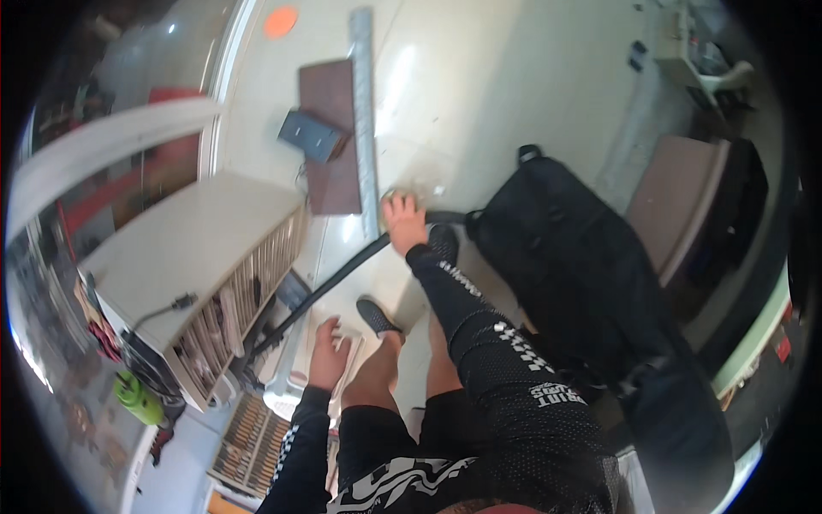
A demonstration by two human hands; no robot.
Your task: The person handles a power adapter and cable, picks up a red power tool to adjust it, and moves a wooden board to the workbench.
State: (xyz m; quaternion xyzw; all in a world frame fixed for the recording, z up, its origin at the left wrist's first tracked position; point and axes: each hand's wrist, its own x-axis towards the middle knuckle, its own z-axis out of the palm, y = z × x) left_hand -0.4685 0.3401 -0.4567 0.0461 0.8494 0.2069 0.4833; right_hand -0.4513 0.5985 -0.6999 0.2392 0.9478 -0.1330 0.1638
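Observation:
My right hand (404, 223) reaches far down to the floor, its fingers curled over a pale roundish thing (409, 195) too covered to name. Beside that wrist passes a long black band (347, 267), running from the big black bag (565, 248) on the right to the cabinet's side on the left. My left hand (329, 355) hangs in front of my left leg, fingers apart and holding nothing. Just beyond the right hand lies a long grey tube or roll (363, 111), next to a dark brown board (330, 184) with a dark box (312, 135) on it.
A low white cabinet (197, 231) with packed slots stands at the left, with a green bottle (137, 399) near it. To the right is a brown padded piece (678, 193). My dark shoes (378, 316) are on the pale floor. An orange disc (280, 21) lies at the far left.

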